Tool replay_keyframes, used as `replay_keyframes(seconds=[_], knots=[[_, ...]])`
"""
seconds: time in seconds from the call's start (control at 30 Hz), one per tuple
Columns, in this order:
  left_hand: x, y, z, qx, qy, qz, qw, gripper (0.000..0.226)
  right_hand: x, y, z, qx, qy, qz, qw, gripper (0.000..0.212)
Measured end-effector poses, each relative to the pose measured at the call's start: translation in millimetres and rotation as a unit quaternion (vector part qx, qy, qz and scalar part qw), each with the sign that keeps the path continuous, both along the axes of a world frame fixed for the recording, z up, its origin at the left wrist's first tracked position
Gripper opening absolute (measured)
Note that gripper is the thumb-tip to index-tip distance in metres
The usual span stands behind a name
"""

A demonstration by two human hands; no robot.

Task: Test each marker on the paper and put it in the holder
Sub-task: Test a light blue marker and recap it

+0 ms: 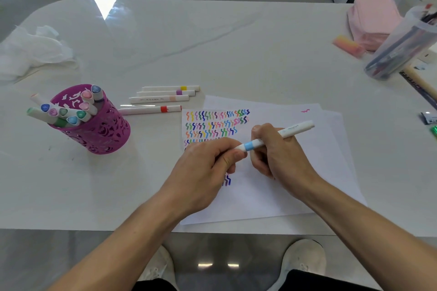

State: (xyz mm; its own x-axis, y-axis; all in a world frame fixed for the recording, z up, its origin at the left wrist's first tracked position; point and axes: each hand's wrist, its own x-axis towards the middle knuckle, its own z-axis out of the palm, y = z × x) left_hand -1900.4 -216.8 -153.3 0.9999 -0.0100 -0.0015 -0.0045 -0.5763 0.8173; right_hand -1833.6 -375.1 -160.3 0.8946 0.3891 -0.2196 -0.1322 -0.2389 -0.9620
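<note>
Item: blue-banded marker (274, 136), held over the paper (295, 184), well apart from the purple holder (94, 125). Right hand (281, 156): grip curled round mid-barrel. Left hand (205, 172): pinches the cap end. Likely light, rigid, smooth plastic; best held mid-barrel.

Desk (165, 42): white stone-look top with faint grey veining, polished and glossy, mirroring a bright patch of light.
Paper (272, 196): plain white sheets, matt, smooth.
Holder (104, 132): magenta cup with a cut-out pattern, seemingly painted metal, low sheen.
4 markers (163, 99) lying on the desk: smooth white plastic barrels with a slight gloss.
Held marker (295, 129): same smooth white plastic.
Crumpled white material (30, 49) at far left: thin, wrinkled, matt; tissue or film cannot be told.
Pink pouch (373, 19): soft cloth, matt.
Tilted tub (402, 49) at right: clear plastic, smooth, slightly frosted.
Floor (35, 255): grey, glossy, reflecting 2 lights.
</note>
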Motion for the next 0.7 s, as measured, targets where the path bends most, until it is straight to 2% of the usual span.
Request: replay_keyframes(seconds=[0.27, 0.43, 0.6, 0.7], knots=[[-2.0, 1.4, 1.7, -0.033, 0.015, 0.013, 0.999, 0.022, -3.1, 6.1, -2.8, 0.061, 0.05, 0.007, 0.997, 0.037], [-2.8, 0.5, 2.1, -0.046, 0.022, 0.008, 0.999, 0.023, -3.5, 6.5, -3.9, 0.079, 0.051, 0.018, 0.995, 0.034], [-3.9, -0.2, 1.0, -0.064, 0.03, 0.007, 0.997, 0.025, -4.1, 7.9, -6.3, 0.069, 0.04, 0.022, 0.997, 0.047], [-4.0, -0.8, 0.6, -0.076, 0.028, 0.004, 0.997, 0.027, -4.2, 9.5, -5.8, 0.072, 0.043, 0.017, 0.996, 0.044]])
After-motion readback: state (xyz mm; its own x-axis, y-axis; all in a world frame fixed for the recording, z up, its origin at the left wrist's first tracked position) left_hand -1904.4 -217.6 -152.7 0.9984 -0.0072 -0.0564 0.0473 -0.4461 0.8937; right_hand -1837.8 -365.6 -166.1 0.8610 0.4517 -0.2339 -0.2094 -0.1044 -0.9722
